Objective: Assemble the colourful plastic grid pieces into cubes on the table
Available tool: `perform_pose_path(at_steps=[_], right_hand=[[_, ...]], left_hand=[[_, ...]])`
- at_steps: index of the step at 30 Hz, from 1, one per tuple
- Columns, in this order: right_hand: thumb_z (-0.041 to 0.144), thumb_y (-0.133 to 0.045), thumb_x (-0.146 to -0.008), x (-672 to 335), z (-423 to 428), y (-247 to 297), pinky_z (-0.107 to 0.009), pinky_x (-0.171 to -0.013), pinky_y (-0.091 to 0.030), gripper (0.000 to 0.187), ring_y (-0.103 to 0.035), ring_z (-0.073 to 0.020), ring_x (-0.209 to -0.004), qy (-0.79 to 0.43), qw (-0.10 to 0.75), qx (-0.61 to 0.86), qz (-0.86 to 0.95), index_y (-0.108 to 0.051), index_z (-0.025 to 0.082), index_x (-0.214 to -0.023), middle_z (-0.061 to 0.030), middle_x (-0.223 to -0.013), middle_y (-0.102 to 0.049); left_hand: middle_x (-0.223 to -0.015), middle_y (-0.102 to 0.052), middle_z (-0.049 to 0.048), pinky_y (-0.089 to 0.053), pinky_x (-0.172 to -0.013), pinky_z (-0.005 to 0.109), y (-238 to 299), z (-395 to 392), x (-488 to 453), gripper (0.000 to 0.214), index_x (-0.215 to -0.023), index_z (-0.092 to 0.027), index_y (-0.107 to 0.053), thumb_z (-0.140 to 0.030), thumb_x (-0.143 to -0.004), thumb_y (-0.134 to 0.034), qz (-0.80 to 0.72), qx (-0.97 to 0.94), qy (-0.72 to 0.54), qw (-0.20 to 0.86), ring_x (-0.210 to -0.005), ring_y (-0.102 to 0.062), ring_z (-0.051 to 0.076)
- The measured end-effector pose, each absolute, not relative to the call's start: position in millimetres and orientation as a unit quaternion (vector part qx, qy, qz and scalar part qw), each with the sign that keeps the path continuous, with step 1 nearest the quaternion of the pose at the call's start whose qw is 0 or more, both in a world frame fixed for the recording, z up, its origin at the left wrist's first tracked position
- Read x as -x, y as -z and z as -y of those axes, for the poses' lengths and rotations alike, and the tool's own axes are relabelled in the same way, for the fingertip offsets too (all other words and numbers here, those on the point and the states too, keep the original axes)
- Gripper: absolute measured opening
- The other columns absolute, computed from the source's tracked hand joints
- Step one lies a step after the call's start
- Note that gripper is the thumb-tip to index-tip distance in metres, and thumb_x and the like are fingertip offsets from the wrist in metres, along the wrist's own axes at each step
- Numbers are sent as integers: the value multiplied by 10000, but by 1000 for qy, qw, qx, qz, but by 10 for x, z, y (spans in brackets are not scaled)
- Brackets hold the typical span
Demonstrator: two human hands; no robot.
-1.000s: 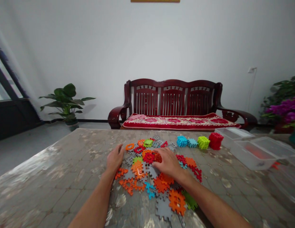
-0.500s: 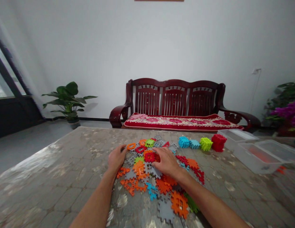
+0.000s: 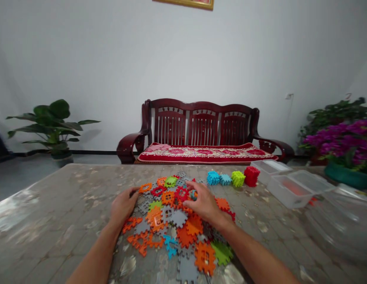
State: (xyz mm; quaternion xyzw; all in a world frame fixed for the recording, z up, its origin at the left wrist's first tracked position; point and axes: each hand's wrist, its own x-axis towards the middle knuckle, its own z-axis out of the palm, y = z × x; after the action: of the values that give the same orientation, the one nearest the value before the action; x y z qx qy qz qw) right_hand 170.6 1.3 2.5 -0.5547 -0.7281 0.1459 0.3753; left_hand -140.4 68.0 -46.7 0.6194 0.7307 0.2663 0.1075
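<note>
A spread of interlocking plastic tiles in orange, red, grey, green and blue covers the middle of the table. My left hand [image 3: 124, 203] rests at the pile's left edge, fingers loosely bent and apart, the fingertips beside an orange frame tile [image 3: 145, 188]. My right hand [image 3: 203, 203] is over the pile's right part, thumb and forefinger at the right edge of a red window tile [image 3: 181, 193]. Left of that lies an orange window tile [image 3: 168, 198]. Below are a grey tile [image 3: 179, 218] and an orange tile [image 3: 194, 224]. My right hand hides some tiles.
Behind the pile stand stacks of tiles: blue [image 3: 213, 178], light blue [image 3: 225, 180], lime [image 3: 238, 178] and red [image 3: 251, 176]. Clear plastic boxes [image 3: 290, 201] sit at the right. Beyond the table [image 3: 68, 205] is a wooden bench [image 3: 201, 105]; purple flowers [image 3: 343, 138] stand far right.
The view has turned to the right. My right hand has shifted right over the pile with the red tile, uncovering more of the orange window tile. My left hand stays at the pile's left edge.
</note>
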Motion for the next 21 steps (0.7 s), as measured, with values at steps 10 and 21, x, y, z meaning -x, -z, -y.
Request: perform_pose_path(at_steps=[10,21], right_hand=[[469,-721,-710,-4129,-352,-148,-410,-954,-485,689,-663,-282,-1062,59,462,756,460,-609,154,-1312,-144,-1156,-729],[488,-746,-724,-4504,-596,-232,-397,-907,-504,707,-661,-312,-1107,65,343,851,393,-576,217,-1354,-87,-1166,-739]], left_hand=[[-1196,-762,23,-514,-919,390,606,-814,1504,391,-1164,-302,-725,-436,-918,-453,-716,-643,-254,94,-1087,-683,296],[-1291,-708,75,-478,-986,393,575,-810,1522,459,-1256,-253,-688,-422,-958,-382,-721,-648,-221,108,-1170,-643,283]])
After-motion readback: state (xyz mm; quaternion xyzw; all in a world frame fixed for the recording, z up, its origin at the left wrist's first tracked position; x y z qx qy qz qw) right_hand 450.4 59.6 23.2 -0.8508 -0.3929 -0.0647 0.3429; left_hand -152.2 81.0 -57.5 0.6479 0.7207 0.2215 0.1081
